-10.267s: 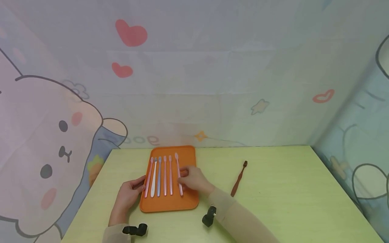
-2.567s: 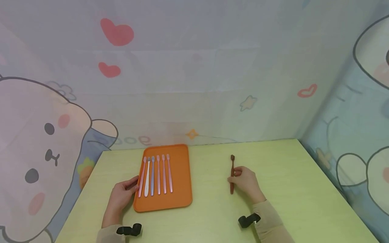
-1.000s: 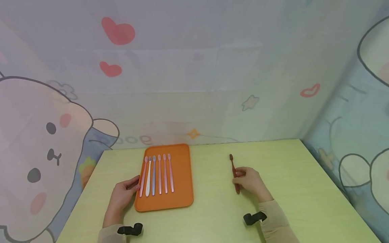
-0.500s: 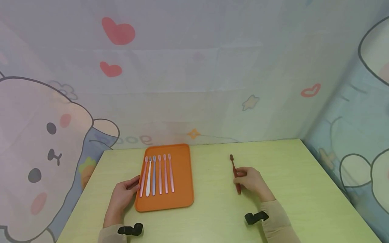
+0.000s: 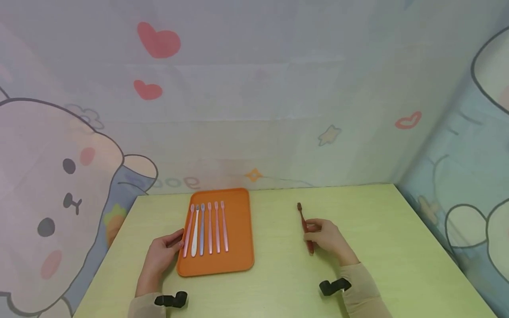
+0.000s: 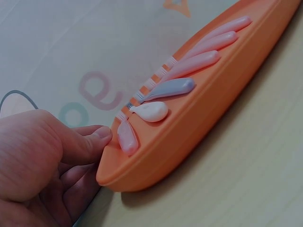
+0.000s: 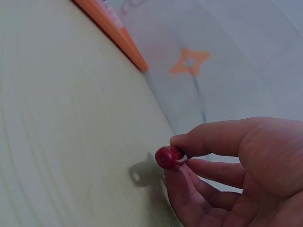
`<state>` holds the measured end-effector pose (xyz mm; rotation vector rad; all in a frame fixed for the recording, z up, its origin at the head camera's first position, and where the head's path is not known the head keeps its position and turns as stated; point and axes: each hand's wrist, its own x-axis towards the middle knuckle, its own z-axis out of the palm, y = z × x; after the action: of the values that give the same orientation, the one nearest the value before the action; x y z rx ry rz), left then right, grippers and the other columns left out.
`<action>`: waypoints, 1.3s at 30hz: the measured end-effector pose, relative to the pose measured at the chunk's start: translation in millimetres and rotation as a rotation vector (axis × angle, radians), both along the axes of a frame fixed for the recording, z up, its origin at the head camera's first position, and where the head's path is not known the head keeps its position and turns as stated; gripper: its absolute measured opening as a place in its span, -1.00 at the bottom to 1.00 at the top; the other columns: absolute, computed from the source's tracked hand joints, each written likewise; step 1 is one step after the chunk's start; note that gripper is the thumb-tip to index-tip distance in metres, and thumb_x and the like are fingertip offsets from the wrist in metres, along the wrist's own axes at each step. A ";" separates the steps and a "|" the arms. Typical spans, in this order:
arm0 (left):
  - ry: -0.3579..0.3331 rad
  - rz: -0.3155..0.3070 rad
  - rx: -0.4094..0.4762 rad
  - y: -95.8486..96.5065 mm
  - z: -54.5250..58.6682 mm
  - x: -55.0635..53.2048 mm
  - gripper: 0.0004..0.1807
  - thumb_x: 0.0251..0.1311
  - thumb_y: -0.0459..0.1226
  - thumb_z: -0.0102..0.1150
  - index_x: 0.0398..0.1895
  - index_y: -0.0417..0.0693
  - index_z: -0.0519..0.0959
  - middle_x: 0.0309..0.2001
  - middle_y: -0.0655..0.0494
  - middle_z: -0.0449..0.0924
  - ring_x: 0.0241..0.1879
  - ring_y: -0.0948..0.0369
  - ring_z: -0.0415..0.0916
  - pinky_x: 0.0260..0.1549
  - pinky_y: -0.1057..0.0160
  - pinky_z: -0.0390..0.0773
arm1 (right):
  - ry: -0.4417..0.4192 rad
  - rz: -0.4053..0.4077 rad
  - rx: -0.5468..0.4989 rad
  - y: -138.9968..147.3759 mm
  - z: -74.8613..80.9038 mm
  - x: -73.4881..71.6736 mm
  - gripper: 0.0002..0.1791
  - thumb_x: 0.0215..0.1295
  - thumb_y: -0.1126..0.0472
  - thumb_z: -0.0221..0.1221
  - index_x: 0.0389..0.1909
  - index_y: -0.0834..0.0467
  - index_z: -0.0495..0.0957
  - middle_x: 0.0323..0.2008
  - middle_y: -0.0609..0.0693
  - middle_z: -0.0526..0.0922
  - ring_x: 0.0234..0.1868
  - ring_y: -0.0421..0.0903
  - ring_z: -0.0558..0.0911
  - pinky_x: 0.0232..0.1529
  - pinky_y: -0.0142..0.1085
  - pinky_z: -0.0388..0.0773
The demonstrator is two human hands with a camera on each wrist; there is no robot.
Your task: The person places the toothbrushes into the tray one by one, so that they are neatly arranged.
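Observation:
My right hand (image 5: 329, 237) pinches a reddish-brown toothbrush (image 5: 302, 217) by the handle, bristle head pointing away and tilted a little left. In the right wrist view the rounded handle end (image 7: 166, 158) sticks out between thumb and fingertips, over its shadow on the table. My left hand (image 5: 160, 254) grips the left rim of an orange tray (image 5: 240, 229), thumb at the edge. Several toothbrushes lie side by side on the tray's left and middle: a pink one (image 5: 188, 232), a white one (image 5: 195, 236), a blue one (image 5: 202, 232), then more pink ones (image 5: 217, 229).
The pale yellow-green table (image 5: 274, 282) runs back to a cloth backdrop (image 5: 254, 88) printed with hearts and cartoon animals. Bare tray surface shows right of the brushes. Black wrist cameras (image 5: 335, 286) sit on both sleeves.
Earlier my right hand held a pink toothbrush over the tray; that brush now lies beside the others. The hand took up the brown toothbrush from the table, its head now turned slightly left.

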<state>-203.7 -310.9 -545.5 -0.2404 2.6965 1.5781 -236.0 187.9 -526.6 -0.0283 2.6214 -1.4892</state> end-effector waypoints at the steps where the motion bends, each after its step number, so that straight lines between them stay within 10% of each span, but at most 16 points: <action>1: 0.003 0.000 -0.005 -0.6 -0.4 0.4 -0.49 0.53 -0.36 0.20 0.49 -0.26 0.48 0.34 -0.26 0.58 0.49 -0.20 0.37 0.50 -0.21 0.28 | 0.000 0.002 -0.002 -1.6 -0.8 -0.7 -0.36 0.23 0.32 0.43 0.35 0.39 0.56 -0.03 0.15 0.78 -0.06 0.01 0.74 -0.06 -0.18 0.70; 39: 0.011 0.025 0.017 -0.3 0.0 -1.9 -0.50 0.51 -0.39 0.22 0.46 -0.29 0.51 0.33 -0.25 0.59 0.46 -0.18 0.42 0.48 -0.18 0.32 | 0.118 0.284 -0.132 -143.1 7.1 -6.7 -0.38 0.26 0.39 0.40 0.36 0.38 0.56 -0.08 0.19 0.75 -0.11 0.04 0.80 -0.18 -0.24 0.77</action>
<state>-205.6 -311.2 -545.5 -0.2672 2.6974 1.6137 -242.7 44.8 -519.5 -0.4939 2.4682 -1.5958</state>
